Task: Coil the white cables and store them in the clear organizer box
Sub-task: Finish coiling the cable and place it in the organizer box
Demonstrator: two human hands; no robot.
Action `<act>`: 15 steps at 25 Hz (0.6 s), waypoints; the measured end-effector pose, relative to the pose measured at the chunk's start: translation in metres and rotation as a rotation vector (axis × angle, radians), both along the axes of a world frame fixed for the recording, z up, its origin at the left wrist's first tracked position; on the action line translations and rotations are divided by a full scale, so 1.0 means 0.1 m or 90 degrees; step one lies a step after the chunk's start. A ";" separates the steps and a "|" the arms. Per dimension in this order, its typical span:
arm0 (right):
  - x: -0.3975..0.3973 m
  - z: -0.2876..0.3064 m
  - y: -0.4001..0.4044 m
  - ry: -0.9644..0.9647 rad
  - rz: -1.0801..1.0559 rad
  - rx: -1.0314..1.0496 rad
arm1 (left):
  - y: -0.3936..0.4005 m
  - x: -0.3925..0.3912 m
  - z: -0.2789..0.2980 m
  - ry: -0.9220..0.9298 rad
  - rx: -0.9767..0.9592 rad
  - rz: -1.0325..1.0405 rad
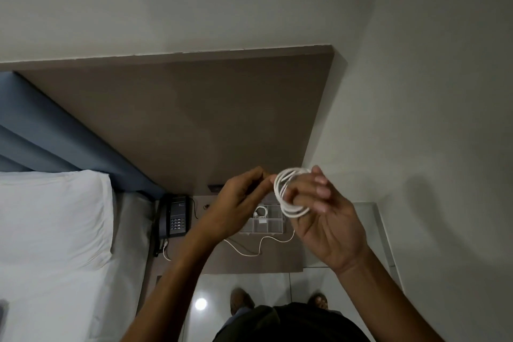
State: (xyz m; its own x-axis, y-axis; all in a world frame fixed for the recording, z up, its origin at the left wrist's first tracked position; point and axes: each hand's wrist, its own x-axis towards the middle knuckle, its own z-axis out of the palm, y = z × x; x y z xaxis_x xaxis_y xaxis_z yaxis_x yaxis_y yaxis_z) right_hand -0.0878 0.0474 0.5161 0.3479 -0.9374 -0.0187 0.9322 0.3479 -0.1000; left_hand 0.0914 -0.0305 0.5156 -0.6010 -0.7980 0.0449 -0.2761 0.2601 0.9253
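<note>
Right hand palm-up, fingers loosely curled through white cable coil. Left hand pinches closed at coil's edge, likely on the cable end. Clear organizer box on nightstand below, another cable loose beside it.

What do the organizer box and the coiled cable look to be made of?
Organizer box: probably clear hard plastic, since its thin divider walls look translucent. Coiled cable, wound around the right hand: likely smooth white rubbery sheathing with a slight sheen; it bends into tight loops without kinking.
</note>
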 end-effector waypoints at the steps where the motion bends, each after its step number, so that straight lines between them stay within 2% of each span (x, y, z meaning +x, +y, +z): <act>1: -0.02 0.02 -0.05 0.014 -0.067 0.020 | 0.05 -0.04 -0.04 -0.030 -0.017 -0.010; 2: -0.05 0.05 -0.10 0.087 -0.127 0.025 | 0.10 -0.07 -0.08 -0.060 -0.029 -0.026; 3: -0.09 0.07 -0.15 0.230 -0.170 0.010 | 0.16 -0.09 -0.12 -0.090 -0.040 -0.045; 6: -0.15 0.02 -0.21 0.879 -0.213 -0.085 | 0.24 -0.07 -0.13 -0.149 -0.108 -0.076; 7: -0.14 -0.01 -0.19 1.005 -0.198 -0.124 | 0.23 -0.04 -0.08 -0.160 -0.134 -0.078; 9: -0.12 -0.09 -0.13 1.086 -0.136 -0.161 | 0.17 0.00 0.09 -0.149 -0.177 -0.079; 11: -0.11 -0.15 -0.06 1.067 -0.058 -0.158 | 0.09 0.06 0.21 -0.120 -0.189 -0.070; 15: -0.17 -0.15 0.04 0.944 0.072 -0.095 | -0.04 0.09 0.25 0.010 -0.008 -0.022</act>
State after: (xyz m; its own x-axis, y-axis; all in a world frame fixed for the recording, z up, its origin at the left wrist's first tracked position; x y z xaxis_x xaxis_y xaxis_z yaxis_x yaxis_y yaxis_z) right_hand -0.1053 0.0509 0.5006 0.1681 -0.9326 -0.3194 -0.0776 0.3105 -0.9474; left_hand 0.1005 -0.0340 0.5408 -0.6272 -0.7762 0.0649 -0.2524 0.2814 0.9258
